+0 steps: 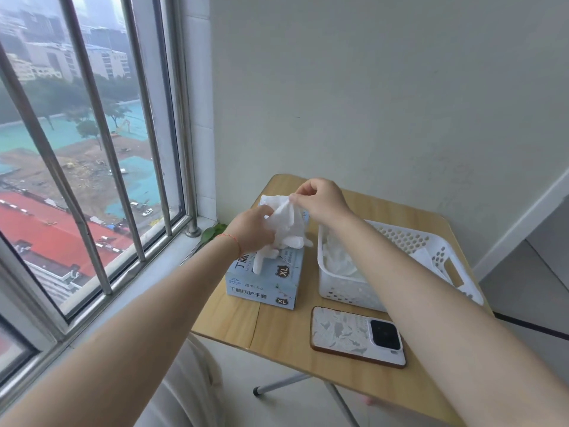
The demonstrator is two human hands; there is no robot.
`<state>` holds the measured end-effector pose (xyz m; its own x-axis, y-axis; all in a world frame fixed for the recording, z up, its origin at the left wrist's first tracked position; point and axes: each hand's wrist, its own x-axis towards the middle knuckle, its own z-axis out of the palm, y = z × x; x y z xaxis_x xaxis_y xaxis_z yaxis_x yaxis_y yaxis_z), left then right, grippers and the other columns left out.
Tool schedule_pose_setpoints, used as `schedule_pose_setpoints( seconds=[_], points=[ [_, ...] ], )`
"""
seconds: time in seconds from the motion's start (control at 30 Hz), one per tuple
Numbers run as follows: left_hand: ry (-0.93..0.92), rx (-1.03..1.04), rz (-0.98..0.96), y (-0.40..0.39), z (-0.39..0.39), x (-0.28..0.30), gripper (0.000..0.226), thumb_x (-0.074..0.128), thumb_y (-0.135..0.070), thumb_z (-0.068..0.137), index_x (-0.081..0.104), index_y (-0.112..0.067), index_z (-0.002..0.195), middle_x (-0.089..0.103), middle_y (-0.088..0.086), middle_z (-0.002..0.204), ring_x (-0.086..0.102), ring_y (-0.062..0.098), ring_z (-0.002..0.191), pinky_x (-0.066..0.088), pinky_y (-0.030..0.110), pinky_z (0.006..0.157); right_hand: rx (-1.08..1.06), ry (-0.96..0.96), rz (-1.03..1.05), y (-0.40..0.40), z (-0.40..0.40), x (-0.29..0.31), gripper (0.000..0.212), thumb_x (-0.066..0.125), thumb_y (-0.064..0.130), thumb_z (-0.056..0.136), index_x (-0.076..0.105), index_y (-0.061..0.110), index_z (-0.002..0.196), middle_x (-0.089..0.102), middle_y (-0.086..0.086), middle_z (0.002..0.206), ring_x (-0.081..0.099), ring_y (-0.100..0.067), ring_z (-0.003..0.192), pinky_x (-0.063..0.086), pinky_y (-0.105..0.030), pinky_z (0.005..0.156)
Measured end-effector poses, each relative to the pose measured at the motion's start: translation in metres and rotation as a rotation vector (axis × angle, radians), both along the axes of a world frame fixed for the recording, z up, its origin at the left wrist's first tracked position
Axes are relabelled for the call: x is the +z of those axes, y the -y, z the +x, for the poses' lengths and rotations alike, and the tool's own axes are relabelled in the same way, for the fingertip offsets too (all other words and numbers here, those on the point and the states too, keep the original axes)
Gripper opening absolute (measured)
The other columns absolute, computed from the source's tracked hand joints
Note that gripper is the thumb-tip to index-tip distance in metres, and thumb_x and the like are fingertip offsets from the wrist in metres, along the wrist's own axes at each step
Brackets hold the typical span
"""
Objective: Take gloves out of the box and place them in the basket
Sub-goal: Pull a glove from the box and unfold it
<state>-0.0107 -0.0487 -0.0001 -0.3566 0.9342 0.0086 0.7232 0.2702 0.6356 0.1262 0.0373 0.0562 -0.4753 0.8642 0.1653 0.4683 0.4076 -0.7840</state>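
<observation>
I am pinching white gloves (284, 221) over a pale blue box (264, 280) that is showing dark lettering and black XL badges. My basket (431, 245) is looking white, dotted with round holes, more white gloves inside. The desk (277, 331) is showing light yellow wood grain. My phone (357, 335) is wearing a white-and-grey mottled case with a brown edge. A thin red string (231, 239) is circling my left wrist.

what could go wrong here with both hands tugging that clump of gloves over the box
The left hand and right hand hold a tangled clump of white gloves, so extra gloves may drag out and drop on the table short of the basket. The light box might lift or slide. A thin glove could tear.
</observation>
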Motion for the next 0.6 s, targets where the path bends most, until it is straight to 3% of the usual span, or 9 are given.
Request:
schedule_pose_setpoints(
  seconds=[0.1,0.2,0.23,0.33,0.4,0.47,0.53,0.6],
  points=[
    [-0.021,0.038,0.053,-0.001,-0.003,0.003,0.026,0.049,-0.007,0.089,0.058,-0.015,0.112,0.057,0.005,0.095,0.049,0.026,0.088,0.037,0.029,0.070,0.019,-0.040,-0.037,0.002,0.006,0.004,0.011,0.071,0.017,0.083,0.060,0.015,0.080,0.067,0.000,0.078,0.064,-0.017,0.075,0.055,-0.031,0.071],
    [-0.003,0.050,0.083,0.001,-0.004,0.007,0.022,0.042,-0.003,0.086,0.057,-0.014,0.096,0.056,0.005,0.083,0.050,0.028,0.081,0.037,0.030,0.064,0.044,0.013,-0.038,0.001,0.010,0.004,0.009,0.070,0.014,0.085,0.061,0.015,0.086,0.065,-0.001,0.081,0.064,-0.018,0.079,0.054,-0.035,0.078],
    [0.020,0.040,0.085,0.002,-0.003,0.008,0.025,0.044,-0.004,0.086,0.058,-0.019,0.100,0.058,0.004,0.086,0.052,0.025,0.080,0.038,0.028,0.064,0.048,0.046,-0.029,0.001,0.011,0.002,0.010,0.069,0.016,0.086,0.063,0.015,0.094,0.064,0.000,0.089,0.064,-0.019,0.087,0.053,-0.033,0.081],
    [0.188,0.021,0.129,0.009,0.004,0.012,0.032,0.054,-0.010,0.084,0.056,-0.031,0.108,0.057,-0.006,0.086,0.054,0.012,0.071,0.042,0.023,0.060,0.059,0.146,-0.002,0.000,0.006,-0.004,0.042,0.066,0.028,0.089,0.056,0.014,0.127,0.058,-0.002,0.118,0.057,-0.020,0.112,0.047,-0.031,0.093],
    [0.262,0.003,0.171,0.014,0.009,0.012,0.030,0.059,-0.016,0.083,0.058,-0.031,0.108,0.059,-0.002,0.088,0.057,0.017,0.073,0.051,0.029,0.065,0.033,0.186,-0.024,0.002,0.002,-0.008,0.054,0.064,0.031,0.090,0.047,0.012,0.138,0.055,-0.005,0.128,0.055,-0.023,0.116,0.046,-0.035,0.098],
    [0.263,0.009,0.182,0.019,0.011,0.010,0.028,0.065,-0.026,0.084,0.059,-0.030,0.111,0.060,0.000,0.097,0.060,0.020,0.085,0.053,0.035,0.075,-0.005,0.208,-0.023,0.001,-0.001,-0.010,0.037,0.063,0.026,0.090,0.060,0.009,0.123,0.063,-0.006,0.116,0.060,-0.024,0.107,0.049,-0.032,0.086],
    [0.163,0.010,0.167,0.019,0.010,0.004,0.034,0.069,-0.032,0.083,0.058,-0.029,0.115,0.057,0.000,0.105,0.057,0.020,0.094,0.047,0.031,0.075,-0.055,0.213,0.022,0.000,-0.002,-0.010,0.018,0.064,0.022,0.088,0.067,0.008,0.100,0.067,-0.002,0.097,0.064,-0.022,0.094,0.046,-0.026,0.072],
    [0.056,0.003,0.146,0.016,0.008,-0.002,0.040,0.070,-0.033,0.082,0.056,-0.028,0.120,0.052,0.001,0.110,0.051,0.021,0.103,0.040,0.029,0.080,-0.099,0.166,0.074,0.000,0.001,-0.007,0.012,0.068,0.022,0.086,0.066,0.012,0.093,0.062,0.006,0.085,0.060,-0.015,0.084,0.042,-0.023,0.069]
  ],
)
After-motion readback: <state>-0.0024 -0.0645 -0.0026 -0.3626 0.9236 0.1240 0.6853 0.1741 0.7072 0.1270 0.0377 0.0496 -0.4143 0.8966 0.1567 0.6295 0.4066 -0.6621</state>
